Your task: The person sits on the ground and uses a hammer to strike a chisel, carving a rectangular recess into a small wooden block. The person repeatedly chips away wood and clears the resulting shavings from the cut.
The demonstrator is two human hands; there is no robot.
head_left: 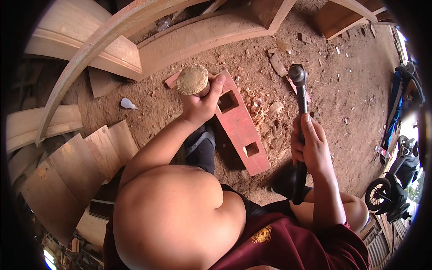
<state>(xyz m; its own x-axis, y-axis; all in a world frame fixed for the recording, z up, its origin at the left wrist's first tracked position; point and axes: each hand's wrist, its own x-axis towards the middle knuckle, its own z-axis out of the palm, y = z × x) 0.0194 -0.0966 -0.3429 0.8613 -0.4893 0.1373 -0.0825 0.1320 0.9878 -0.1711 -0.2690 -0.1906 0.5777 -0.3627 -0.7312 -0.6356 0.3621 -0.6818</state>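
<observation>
My left hand (201,104) grips an upright wooden piece with a pale, frayed round top (191,79), probably a tool handle, over the upper end of a red wooden block (240,132). Its lower part is hidden by the hand. Two square holes are cut in the block. My right hand (309,144) is closed on a hammer (298,75) with a dark grip, held upright to the right of the block. Pale wood shavings (261,110) lie beside the block on the dirt ground.
Curved wooden frame pieces (202,38) line the top and left, with plywood sheets (67,180) lower left. A small white bottle (127,103) and scrap boards (276,63) lie on the ground. A motorbike (389,189) stands at the right. My legs are bent below the block.
</observation>
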